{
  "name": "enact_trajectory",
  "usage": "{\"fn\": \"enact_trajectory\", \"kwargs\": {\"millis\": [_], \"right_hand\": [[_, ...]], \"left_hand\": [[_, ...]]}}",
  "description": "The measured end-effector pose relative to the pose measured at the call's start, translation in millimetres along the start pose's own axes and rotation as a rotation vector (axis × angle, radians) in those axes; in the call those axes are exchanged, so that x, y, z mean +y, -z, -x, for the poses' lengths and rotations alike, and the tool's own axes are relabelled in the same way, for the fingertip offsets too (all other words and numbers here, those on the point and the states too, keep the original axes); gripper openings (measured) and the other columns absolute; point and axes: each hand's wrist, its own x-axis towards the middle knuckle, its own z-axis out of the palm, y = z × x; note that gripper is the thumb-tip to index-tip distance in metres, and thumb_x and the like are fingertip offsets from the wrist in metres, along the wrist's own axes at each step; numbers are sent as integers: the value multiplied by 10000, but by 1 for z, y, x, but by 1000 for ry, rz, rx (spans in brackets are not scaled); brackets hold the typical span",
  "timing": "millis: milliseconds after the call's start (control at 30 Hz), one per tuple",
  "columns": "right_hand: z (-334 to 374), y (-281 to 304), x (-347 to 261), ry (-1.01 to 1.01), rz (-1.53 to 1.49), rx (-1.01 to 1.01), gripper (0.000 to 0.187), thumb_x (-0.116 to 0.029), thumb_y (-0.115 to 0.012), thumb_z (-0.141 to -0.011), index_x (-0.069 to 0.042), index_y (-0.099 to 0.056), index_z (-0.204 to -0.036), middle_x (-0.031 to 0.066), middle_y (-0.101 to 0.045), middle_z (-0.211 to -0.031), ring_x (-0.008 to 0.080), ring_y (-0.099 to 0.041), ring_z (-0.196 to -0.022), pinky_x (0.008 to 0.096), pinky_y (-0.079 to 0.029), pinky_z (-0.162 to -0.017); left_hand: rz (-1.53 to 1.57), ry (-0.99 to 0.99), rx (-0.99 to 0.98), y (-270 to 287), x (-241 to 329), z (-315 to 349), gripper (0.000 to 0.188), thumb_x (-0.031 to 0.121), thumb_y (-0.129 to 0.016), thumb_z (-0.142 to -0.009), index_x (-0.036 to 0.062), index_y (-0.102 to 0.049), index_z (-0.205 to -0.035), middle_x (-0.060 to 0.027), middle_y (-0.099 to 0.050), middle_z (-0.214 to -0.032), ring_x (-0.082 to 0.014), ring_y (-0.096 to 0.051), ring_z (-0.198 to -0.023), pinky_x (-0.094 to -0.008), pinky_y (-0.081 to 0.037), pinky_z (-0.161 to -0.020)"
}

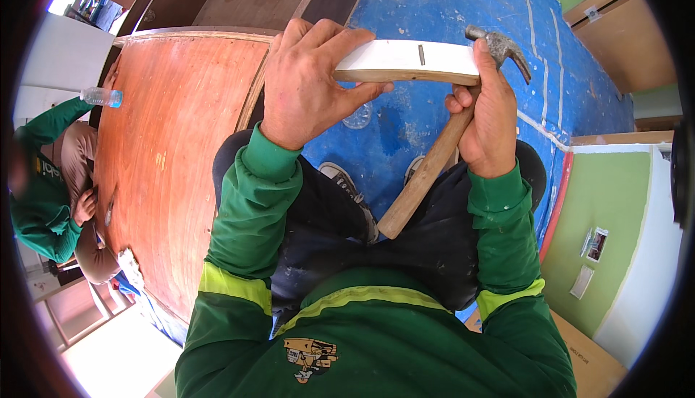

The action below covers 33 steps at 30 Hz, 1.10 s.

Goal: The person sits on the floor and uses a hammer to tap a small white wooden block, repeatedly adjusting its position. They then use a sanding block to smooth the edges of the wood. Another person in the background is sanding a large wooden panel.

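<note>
My left hand [308, 79] grips the left end of a short white-faced wooden board [413, 63] held flat in front of me. A small dark slot or nail mark shows on its white face. My right hand [491, 112] holds the right end of the board and also a claw hammer [441, 148], with the wooden handle pointing down toward my lap and the steel head [499, 47] up beside the board. Both sleeves are green with yellow bands.
A large reddish plywood sheet [181, 152] lies on my left. The floor [449, 0] is blue with white lines. Another person in green [43, 181] crouches at the far left near a plastic bottle [101, 96]. Green and white panels [615, 210] stand at right.
</note>
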Motion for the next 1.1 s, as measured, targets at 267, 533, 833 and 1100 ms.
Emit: {"fn": "enact_trajectory", "kwargs": {"millis": [267, 533, 833, 1100], "right_hand": [[2, -1, -1, -16, 10, 4, 334, -384, -724, -1032, -77, -597, -1057, -3, -548, -800, 71, -476, -592, 266, -427, -512], [2, -2, -1, -24, 19, 3, 334, -385, -720, -1034, -77, -596, -1062, -3, -544, -798, 71, -477, -594, 267, -428, -513], [10, -8, -5, -75, -5, -100, 335, -369, -739, -1019, -78, -581, -1076, 15, -566, -817, 72, -475, -589, 255, -420, -505], [37, -24, 0, -115, 19, -253, 368, -381, -646, -1072, -39, -605, -1201, 43, -653, -929, 35, -427, -575, 231, -408, -527]], "left_hand": [[-2, -10, -7, 2, -1, 0, 598, 319, -1004, -626, 85, -801, -1138, -53, -735, -995, -251, -588, -902, -388, -527, -788], [7, -10, -15, 3, -1, -1, 590, 305, -1001, -627, 79, -800, -1134, -59, -736, -981, -252, -594, -893, -392, -523, -782], [148, 44, -159, -10, -9, 8, 572, 285, -919, -754, 32, -711, -1222, -142, -707, -1064, -345, -647, -952, -447, -532, -836], [448, 62, -281, -29, -10, 15, 463, 125, -805, -795, 19, -643, -1216, -183, -652, -1075, -402, -650, -1054, -451, -539, -898]]}}
